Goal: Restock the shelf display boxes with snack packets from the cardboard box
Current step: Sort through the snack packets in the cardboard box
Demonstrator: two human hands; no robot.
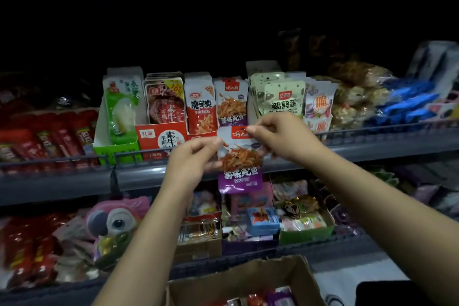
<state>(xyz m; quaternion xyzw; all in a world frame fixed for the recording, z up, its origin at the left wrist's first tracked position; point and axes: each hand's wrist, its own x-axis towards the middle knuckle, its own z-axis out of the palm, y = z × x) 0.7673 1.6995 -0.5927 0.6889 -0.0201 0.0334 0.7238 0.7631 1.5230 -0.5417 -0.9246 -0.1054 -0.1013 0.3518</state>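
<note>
Restock looked midway. On the upper shelf (154, 176) the row of display boxes was mostly stocked: green-and-white packets far left, red beef-style packets (165, 102) next, then red-and-white ones, then the squid packets, then pale green egg packets (284, 97) to the right. The squid display box (232, 104) showed at least one packet standing upright at its front; how deep the row ran behind it could not be told. Near the bottom edge, the cardboard box (248, 278) sat open, with several red and purple packets visible inside, so stock was left to place.

One snack packet (239, 159), white top, orange squid picture, purple bottom, was held up just in front of the shelf rail, directly below and nearer than its matching box. It hung upright, face toward the person, its lower edge dropping in front of the shelf lip.

Left hand (196, 156): grip closed to a pinch, thumb and fingertips on the packet's left edge, around mid-height. Right hand (278, 134): likewise closed to a pinch, fingers curled at the packet's top right corner by the red logo. Both grips sat on the margins; the packet body spanned between them.

Judged next step: lift it over the rail and slot it into the squid box. Not yet done.
</note>
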